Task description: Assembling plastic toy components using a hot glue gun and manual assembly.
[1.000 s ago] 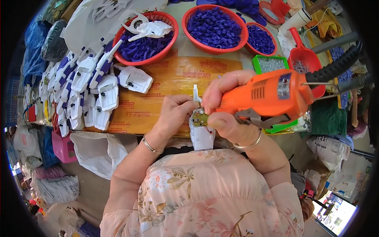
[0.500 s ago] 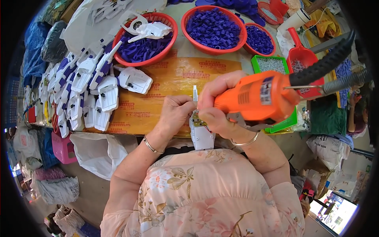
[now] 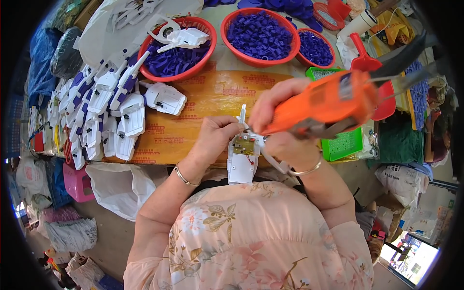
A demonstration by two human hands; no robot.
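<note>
My right hand [image 3: 278, 113] is wrapped round an orange electric screwdriver [image 3: 326, 106], which is smeared by motion and has a dark cable at its back end. Close by, my left hand [image 3: 218, 135] pinches the upper part of a white plastic housing [image 3: 241, 169] in front of my body. A small circuit board [image 3: 244, 146] with red wires lies in that housing. Beside it, under my right hand, a white curved piece [image 3: 271, 159] shows in part. The screwdriver's tip is hidden by my right fingers.
On the left lie several white and purple housings [image 3: 131, 113]. Red baskets of purple parts [image 3: 261, 60] stand at the back. A red scoop [image 3: 362, 60] and green trays [image 3: 344, 147] are at the right. Yellow printed sheeting [image 3: 212, 94] covers the table's middle.
The screwdriver has swung up and to the right, away from the housing. The housing has shifted slightly left, baring more of the circuit board. My left hand stays nearly in place.
</note>
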